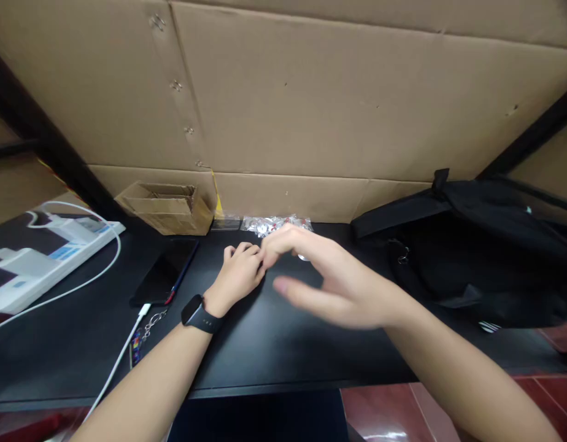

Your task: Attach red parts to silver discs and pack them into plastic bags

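Just above frame centre, shiny packets [269, 223] stretch left-to-right beyond our fingers. Our left hand [240, 273] seems nearer, curled on the surface [283, 350], grip hidden; our right hand [341, 279] gapes, apparently empty.

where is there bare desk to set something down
Bare black desktop shows between the left forearm and right forearm, and between the right hand and backpack. It's crowded on the left, with smartphone, keychain and power strip, and at the back, with cardboard box and plastic packets.
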Demonstrator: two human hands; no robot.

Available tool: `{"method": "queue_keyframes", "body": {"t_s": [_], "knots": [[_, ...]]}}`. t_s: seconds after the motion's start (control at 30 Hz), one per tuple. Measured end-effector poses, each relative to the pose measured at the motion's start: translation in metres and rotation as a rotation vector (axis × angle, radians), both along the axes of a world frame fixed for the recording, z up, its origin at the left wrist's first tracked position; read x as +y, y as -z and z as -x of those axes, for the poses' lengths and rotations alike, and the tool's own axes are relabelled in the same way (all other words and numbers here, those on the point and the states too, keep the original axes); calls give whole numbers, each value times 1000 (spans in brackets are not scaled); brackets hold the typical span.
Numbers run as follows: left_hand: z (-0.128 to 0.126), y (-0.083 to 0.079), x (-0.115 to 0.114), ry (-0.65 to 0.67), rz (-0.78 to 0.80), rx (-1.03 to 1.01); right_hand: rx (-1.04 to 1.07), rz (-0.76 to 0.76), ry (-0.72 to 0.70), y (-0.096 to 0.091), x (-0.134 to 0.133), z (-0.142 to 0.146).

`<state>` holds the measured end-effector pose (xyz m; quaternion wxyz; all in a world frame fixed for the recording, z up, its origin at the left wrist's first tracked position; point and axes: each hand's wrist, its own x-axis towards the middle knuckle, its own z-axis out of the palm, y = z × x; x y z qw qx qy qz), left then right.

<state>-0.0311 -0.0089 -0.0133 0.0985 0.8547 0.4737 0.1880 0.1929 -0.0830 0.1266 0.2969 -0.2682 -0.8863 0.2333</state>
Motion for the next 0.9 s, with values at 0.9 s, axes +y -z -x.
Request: {"method": "queue_keyframes", "body": {"t_s": [0.9], "knots": [[-9,8,7,86,-102,-227,-146,-34,681,147,92,-48]]}}
